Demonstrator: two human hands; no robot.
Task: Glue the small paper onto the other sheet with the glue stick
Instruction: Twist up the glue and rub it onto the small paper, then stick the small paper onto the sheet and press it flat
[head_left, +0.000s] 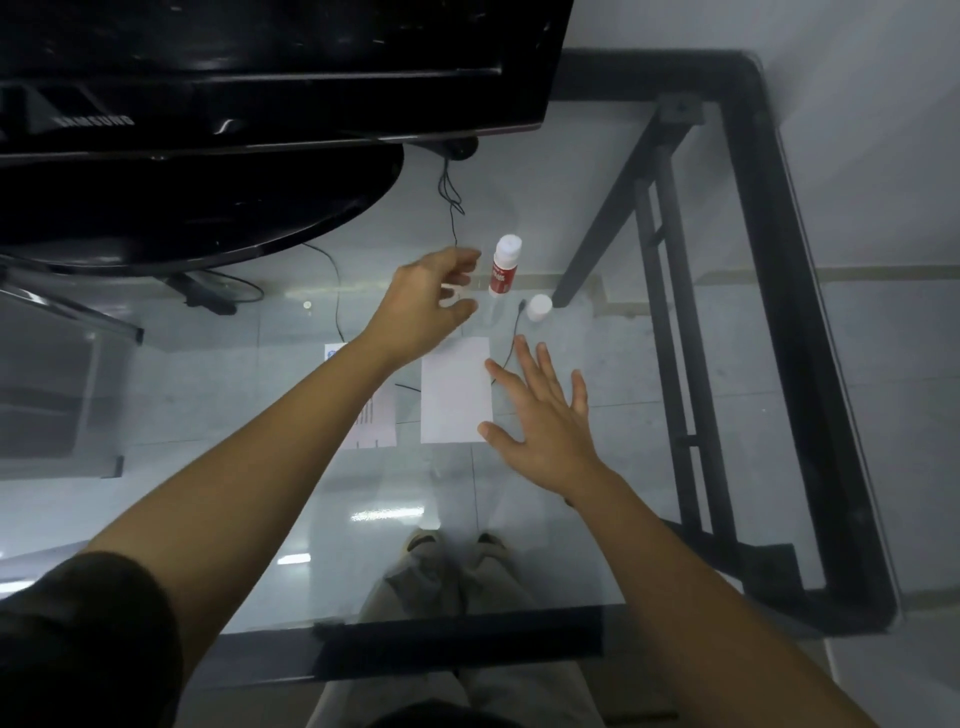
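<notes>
A red-and-white glue stick (504, 266) stands upright on the glass table, uncapped, with its white cap (538, 308) lying just to its right. A plain white sheet (456, 391) lies flat in the middle. Left of it, a printed paper (377, 415) is partly hidden under my left forearm. My left hand (423, 304) hovers just left of the glue stick, fingers curled and apart, holding nothing. My right hand (545, 415) is spread flat, fingers apart, at the right edge of the white sheet, its thumb and forefinger touching that edge.
A black monitor (260, 67) with its round base (197, 208) fills the far left of the glass table (675, 467). Thin black cables (452, 202) run from it toward the papers. The table's black frame (810, 364) borders the right and near edges.
</notes>
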